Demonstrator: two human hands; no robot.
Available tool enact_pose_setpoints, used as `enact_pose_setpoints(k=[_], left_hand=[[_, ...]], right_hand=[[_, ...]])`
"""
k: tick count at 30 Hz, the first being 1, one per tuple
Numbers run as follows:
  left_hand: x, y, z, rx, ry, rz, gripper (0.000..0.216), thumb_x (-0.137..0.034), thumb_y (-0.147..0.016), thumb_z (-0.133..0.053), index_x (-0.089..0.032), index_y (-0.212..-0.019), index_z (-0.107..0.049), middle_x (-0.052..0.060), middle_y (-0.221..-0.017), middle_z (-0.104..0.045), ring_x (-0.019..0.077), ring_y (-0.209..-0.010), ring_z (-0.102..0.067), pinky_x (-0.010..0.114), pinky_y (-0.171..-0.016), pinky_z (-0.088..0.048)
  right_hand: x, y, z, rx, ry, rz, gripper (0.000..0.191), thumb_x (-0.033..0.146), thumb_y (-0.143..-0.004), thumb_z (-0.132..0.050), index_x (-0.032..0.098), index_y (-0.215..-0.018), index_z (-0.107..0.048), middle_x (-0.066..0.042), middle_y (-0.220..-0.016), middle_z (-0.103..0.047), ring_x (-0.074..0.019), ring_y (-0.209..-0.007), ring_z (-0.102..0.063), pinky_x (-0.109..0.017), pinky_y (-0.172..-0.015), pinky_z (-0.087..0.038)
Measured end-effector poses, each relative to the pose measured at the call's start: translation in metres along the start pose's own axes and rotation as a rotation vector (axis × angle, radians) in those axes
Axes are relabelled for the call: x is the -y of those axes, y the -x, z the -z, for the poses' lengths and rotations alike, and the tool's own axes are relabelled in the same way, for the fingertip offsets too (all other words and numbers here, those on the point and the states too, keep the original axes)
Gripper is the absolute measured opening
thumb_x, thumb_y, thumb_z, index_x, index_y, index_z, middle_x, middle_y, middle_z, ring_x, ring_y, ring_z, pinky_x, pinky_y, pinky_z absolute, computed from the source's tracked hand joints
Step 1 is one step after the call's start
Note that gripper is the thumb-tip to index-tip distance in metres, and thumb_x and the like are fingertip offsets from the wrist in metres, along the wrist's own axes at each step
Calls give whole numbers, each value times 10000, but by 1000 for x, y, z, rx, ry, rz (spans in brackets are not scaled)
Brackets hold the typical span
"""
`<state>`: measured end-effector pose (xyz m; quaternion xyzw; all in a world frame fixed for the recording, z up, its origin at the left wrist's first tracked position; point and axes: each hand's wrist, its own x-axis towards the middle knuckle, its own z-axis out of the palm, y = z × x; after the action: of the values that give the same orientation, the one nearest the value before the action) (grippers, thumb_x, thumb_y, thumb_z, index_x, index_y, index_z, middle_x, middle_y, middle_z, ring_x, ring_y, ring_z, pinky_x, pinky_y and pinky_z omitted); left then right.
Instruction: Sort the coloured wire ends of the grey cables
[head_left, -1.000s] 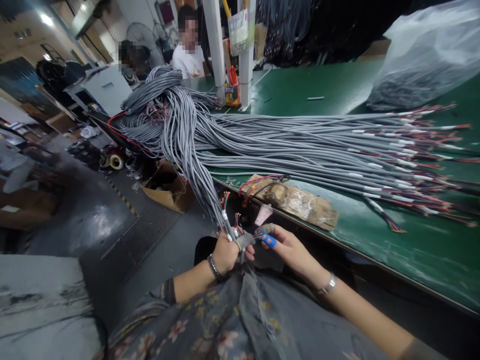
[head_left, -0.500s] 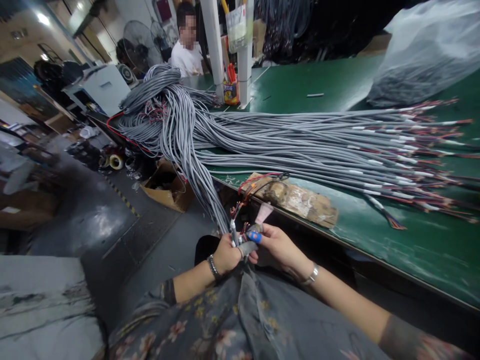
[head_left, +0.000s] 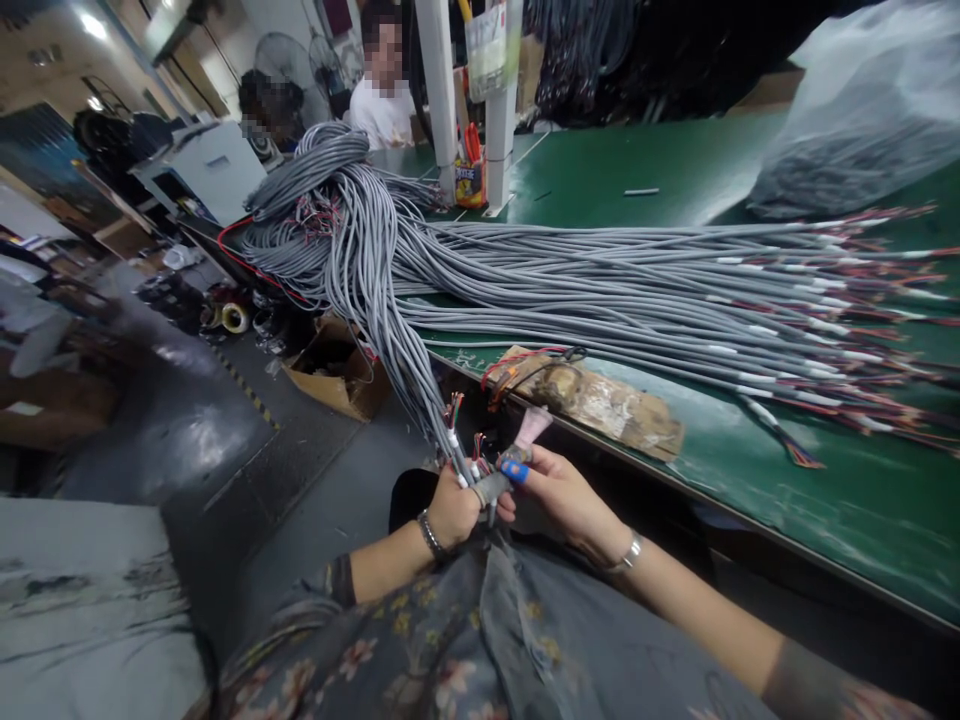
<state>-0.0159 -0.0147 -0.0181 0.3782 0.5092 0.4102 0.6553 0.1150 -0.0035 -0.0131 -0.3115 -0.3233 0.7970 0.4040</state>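
1. Counts: two hands in play and one big bundle of grey cables (head_left: 570, 290), far too many strands to count. Also one cardboard sheet (head_left: 600, 400), one cardboard box (head_left: 334, 370), one plastic bag (head_left: 862, 120) and two people (head_left: 386, 95) at the far end.
2. The bundle lay across the green bench (head_left: 825, 490). One group drooped over the near edge, down to the person's lap.
3. The cable ends (head_left: 456, 435), with coloured wires fanned out, sat in the hands just below the bench edge.
4. The left hand (head_left: 454, 510) was clenched around those ends, knuckles up, forearm coming in from lower left, with one bracelet (head_left: 429, 535) at the wrist.
5. The right hand (head_left: 566, 495) was just beside it, palm towards the left, fingertips drawn together at the wire tips. I couldn't tell if it actually gripped a wire.
6. There was one blue finger cap (head_left: 514, 471) on a right fingertip.
7. The box was on the floor under the drooping cables, and the bag sat at the far right of the bench.
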Motion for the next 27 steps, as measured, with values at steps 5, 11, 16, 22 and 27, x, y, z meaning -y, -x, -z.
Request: enact_pose_setpoints(k=[5, 11, 16, 22, 27], left_hand=[[4, -1, 1, -67, 2, -27, 480, -595, -608, -694, -129, -581, -581, 57, -470, -613, 170, -441, -610, 243, -437, -475], [1, -1, -4, -171, 74, -2, 439, -551, -579, -727, -138, -618, -580, 44, -481, -618, 184, -483, -635, 255, -472, -492], [-5, 1, -9, -243, 126, 15, 477, -563, -493, -761, -146, -626, -569, 22, -451, -596, 175, -441, -614, 256, -455, -484], [-7, 1, -11, -276, 172, 14, 479, -551, -467, -771, -157, -595, -531, 4, -421, -563, 197, -478, -634, 271, -476, -502], [-7, -1, -12, -286, 178, 3, 462, -522, -471, -769, -165, -610, -510, -22, -404, -534, 174, -456, -614, 259, -464, -492]], right_hand=[[-3, -1, -4, -74, -60, 33, 318, 389, -697, -741, 200, -706, -486, 22, -492, -587, -131, -437, -527, -268, -473, -362], [-4, -1, -6, -87, -120, 37, 306, 372, -695, -743, 205, -705, -488, 23, -504, -587, -127, -449, -516, -272, -486, -361], [-2, 0, -7, -104, -115, 58, 310, 346, -678, -762, 204, -681, -487, 26, -512, -589, -127, -466, -516, -286, -508, -377], [-5, 1, -3, -139, -108, 55, 326, 361, -639, -790, 191, -690, -517, 11, -551, -604, -142, -497, -539, -305, -527, -402], [-5, 2, -2, -125, -111, 38, 329, 361, -620, -803, 190, -679, -528, -3, -580, -626, -150, -533, -555, -310, -558, -418]])
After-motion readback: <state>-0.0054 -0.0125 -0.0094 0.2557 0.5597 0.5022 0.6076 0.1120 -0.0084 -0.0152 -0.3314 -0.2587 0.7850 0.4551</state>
